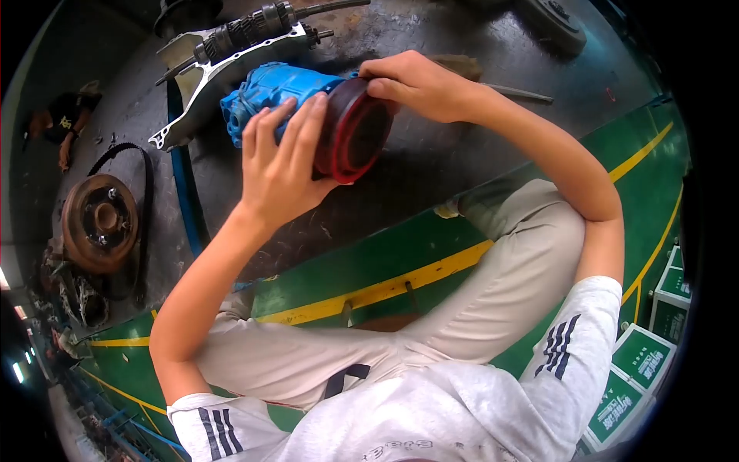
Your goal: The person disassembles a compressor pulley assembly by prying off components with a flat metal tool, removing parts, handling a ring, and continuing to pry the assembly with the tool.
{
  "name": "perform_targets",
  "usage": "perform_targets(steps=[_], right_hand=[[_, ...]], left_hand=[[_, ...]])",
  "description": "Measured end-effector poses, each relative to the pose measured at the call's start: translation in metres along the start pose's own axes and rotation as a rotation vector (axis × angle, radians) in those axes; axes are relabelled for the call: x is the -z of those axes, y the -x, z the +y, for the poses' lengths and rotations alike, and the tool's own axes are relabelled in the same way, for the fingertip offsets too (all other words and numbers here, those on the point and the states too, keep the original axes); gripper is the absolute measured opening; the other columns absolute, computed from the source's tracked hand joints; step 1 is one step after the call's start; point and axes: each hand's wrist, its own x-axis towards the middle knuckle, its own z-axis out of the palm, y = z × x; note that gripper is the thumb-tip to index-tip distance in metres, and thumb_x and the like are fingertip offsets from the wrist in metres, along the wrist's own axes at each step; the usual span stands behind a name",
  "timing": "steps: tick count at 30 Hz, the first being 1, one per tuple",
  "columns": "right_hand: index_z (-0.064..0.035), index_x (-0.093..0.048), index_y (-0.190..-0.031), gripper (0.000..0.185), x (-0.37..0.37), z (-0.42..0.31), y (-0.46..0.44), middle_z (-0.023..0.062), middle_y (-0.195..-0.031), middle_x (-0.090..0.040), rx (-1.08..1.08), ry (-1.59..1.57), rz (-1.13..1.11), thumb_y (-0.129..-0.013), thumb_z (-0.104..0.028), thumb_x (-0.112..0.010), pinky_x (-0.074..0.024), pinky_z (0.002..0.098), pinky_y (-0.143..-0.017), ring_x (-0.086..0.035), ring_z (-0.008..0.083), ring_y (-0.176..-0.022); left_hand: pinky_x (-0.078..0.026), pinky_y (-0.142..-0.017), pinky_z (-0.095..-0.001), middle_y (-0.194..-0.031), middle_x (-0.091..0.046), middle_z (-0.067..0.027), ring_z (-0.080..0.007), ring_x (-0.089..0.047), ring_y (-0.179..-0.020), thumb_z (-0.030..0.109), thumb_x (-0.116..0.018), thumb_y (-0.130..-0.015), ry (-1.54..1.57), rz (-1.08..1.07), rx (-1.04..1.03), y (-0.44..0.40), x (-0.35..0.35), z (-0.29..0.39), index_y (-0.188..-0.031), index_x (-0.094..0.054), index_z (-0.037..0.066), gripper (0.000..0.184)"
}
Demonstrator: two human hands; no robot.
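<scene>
A blue cast housing [281, 88] lies on the dark metal table, with a round dark disc with a red rim [360, 131] at its right end. My left hand [283, 154] rests on the housing and the disc's left side, fingers spread and the palm side near the rim. At the disc's upper edge, my right hand [419, 85] pinches the rim between thumb and fingers. The face of the disc is turned toward me.
Behind the housing lies a gear shaft [246, 35] on a silver casing frame [212, 71]. A rusty wheel [100, 223] and black belt [146, 181] are at the left. A metal rod [523, 94] lies right. Another person [68, 115] is at the far left; green boxes [645, 358] stand lower right.
</scene>
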Motion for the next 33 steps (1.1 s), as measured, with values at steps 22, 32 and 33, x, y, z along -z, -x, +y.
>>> perform_targets(steps=[22,32,33], right_hand=[[0.0027,-0.070,-0.079,0.073,-0.035,-0.108,-0.013,0.0069,-0.058,-0.062,-0.392,-0.329,0.202,-0.104,-0.057,-0.037,-0.0458,0.0300,-0.040,-0.055,0.0148,-0.043],[0.0067,-0.063,-0.076,0.060,-0.038,-0.107,0.014,0.0160,-0.059,-0.058,-0.097,-0.257,0.240,-0.108,-0.038,-0.038,-0.0450,0.0371,-0.057,-0.049,0.0232,-0.053],[0.0072,-0.063,-0.078,0.058,-0.039,-0.106,0.015,0.0173,-0.060,-0.058,-0.104,-0.303,0.237,-0.108,-0.037,-0.040,-0.0461,0.0368,-0.057,-0.051,0.0240,-0.053]], left_hand=[[-0.037,-0.113,-0.0449,-0.147,-0.049,-0.0209,-0.0343,-0.045,-0.136,0.053,-0.093,-0.050,0.996,-0.153,0.203,0.004,0.079,-0.060,-0.147,-0.043,-0.004,0.124],[-0.033,-0.115,-0.0477,-0.152,-0.041,-0.0222,-0.0370,-0.041,-0.139,0.060,-0.091,-0.053,0.922,-0.219,0.144,-0.002,0.083,-0.060,-0.151,-0.032,-0.003,0.131],[-0.034,-0.115,-0.0473,-0.152,-0.040,-0.0232,-0.0363,-0.041,-0.139,0.057,-0.093,-0.052,0.986,-0.215,0.166,-0.003,0.084,-0.053,-0.153,-0.026,-0.004,0.136]])
